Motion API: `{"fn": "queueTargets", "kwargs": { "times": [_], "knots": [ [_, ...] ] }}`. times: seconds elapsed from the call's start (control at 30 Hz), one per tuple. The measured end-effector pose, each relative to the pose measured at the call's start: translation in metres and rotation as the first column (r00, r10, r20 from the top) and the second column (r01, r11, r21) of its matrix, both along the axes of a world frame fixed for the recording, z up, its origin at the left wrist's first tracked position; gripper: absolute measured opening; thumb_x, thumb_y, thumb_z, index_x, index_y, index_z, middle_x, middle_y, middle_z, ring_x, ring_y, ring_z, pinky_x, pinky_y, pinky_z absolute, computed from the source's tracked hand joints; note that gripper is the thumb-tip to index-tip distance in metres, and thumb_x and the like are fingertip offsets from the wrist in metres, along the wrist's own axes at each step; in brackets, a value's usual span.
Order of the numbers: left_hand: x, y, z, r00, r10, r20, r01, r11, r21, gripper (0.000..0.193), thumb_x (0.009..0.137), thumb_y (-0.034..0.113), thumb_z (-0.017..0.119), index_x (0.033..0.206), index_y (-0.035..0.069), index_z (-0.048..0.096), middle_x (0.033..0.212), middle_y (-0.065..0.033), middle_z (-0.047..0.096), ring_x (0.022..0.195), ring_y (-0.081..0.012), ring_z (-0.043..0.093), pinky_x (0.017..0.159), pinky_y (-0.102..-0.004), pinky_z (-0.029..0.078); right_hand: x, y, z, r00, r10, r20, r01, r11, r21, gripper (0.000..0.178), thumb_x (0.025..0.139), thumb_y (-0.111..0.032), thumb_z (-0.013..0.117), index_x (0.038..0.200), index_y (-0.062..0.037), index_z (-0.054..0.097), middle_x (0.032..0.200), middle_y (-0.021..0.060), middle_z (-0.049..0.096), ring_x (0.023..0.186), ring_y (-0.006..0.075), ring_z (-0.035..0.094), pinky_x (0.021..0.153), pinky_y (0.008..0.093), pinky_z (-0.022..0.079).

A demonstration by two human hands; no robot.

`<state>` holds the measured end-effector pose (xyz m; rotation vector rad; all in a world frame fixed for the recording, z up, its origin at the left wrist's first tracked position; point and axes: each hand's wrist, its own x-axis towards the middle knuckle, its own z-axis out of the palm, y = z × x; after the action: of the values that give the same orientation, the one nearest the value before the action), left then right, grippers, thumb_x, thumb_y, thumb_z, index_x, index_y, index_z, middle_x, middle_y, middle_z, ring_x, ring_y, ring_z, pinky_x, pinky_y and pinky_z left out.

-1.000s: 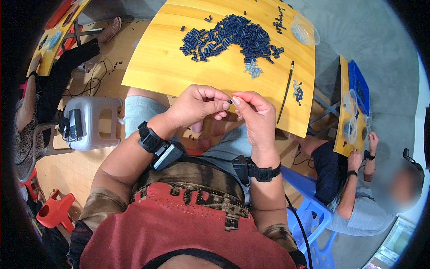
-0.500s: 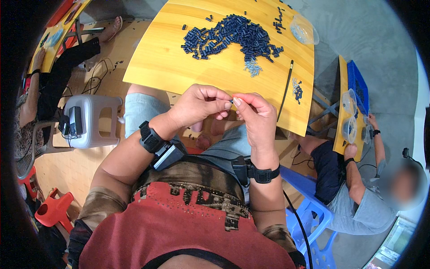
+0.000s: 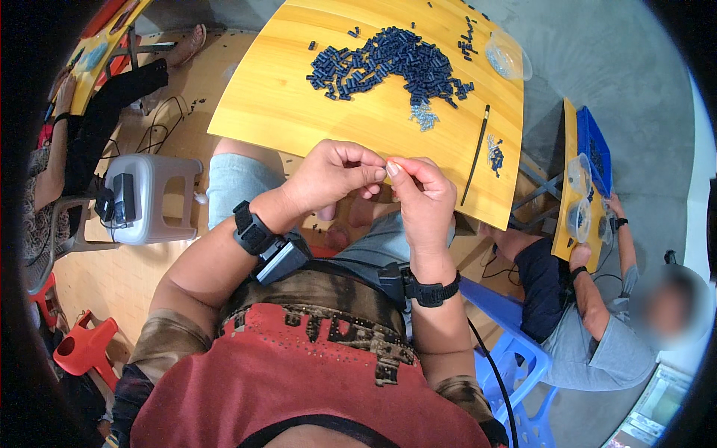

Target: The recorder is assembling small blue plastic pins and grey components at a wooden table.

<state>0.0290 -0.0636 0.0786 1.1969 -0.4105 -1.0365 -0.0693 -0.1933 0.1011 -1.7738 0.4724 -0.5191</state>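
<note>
My left hand (image 3: 334,178) and my right hand (image 3: 424,200) meet fingertip to fingertip just below the near edge of a yellow wooden table (image 3: 299,112). The fingers of both pinch something tiny between them; it is too small to make out. Both wrists wear black bands. Farther up the table lies a heap of small dark blue parts (image 3: 388,66), with a little cluster of pale metal pieces (image 3: 424,117) beside it and a thin black stick (image 3: 476,154) to the right.
A clear plastic bag (image 3: 506,56) lies at the table's far right. A white stool (image 3: 149,198) carrying a black device stands left, a red stool (image 3: 84,346) lower left. A person at lower right works at another yellow table (image 3: 564,216) with a blue tray (image 3: 595,149).
My hands stay pinched together at the table edge, with only slight finger movement. The person at the right has moved an arm toward their table.
</note>
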Motion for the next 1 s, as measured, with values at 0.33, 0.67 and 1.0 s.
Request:
{"fn": "queueTargets", "kwargs": {
  "times": [0.33, 0.67, 1.0],
  "knots": [
    [0.009, -0.003, 0.004, 0.989, 0.010, -0.147, -0.015, 0.999, -0.037, 0.018, 0.088, 0.018, 0.061, 0.095, 0.001, 0.062, 0.080, -0.0030, 0.064, 0.067, -0.0087, 0.060, 0.063, -0.0218, 0.051, 0.003, 0.003, 0.002, 0.995, 0.088, 0.041, -0.075, 0.966, -0.247, 0.028, 0.075, -0.001, 0.068, 0.102, -0.0027, 0.063, 0.081, 0.0042, 0.057, 0.065, 0.0091, 0.054, 0.054, 0.0206, 0.043],
    [0.003, -0.004, 0.014, 0.941, -0.007, -0.338, 0.001, 1.000, -0.019, 0.017, 0.090, 0.017, 0.057, 0.094, 0.001, 0.062, 0.082, -0.0051, 0.065, 0.068, -0.0120, 0.062, 0.061, -0.0234, 0.051, 0.001, 0.006, 0.005, 0.998, 0.068, -0.008, -0.060, 0.819, -0.570, 0.029, 0.069, -0.003, 0.069, 0.096, -0.0022, 0.059, 0.089, 0.0131, 0.058, 0.080, 0.0301, 0.057, 0.071, 0.0363, 0.048],
    [0.000, -0.011, 0.005, 0.926, 0.056, -0.373, -0.071, 0.997, -0.028, 0.015, 0.091, 0.015, 0.056, 0.096, 0.002, 0.062, 0.082, -0.0047, 0.064, 0.067, -0.0108, 0.060, 0.055, -0.0237, 0.050, 0.008, 0.005, 0.007, 0.998, 0.062, 0.009, -0.044, 0.787, -0.615, 0.026, 0.068, -0.001, 0.066, 0.093, -0.0019, 0.059, 0.086, 0.0132, 0.056, 0.083, 0.0320, 0.055, 0.073, 0.0390, 0.046]
  ]
}}
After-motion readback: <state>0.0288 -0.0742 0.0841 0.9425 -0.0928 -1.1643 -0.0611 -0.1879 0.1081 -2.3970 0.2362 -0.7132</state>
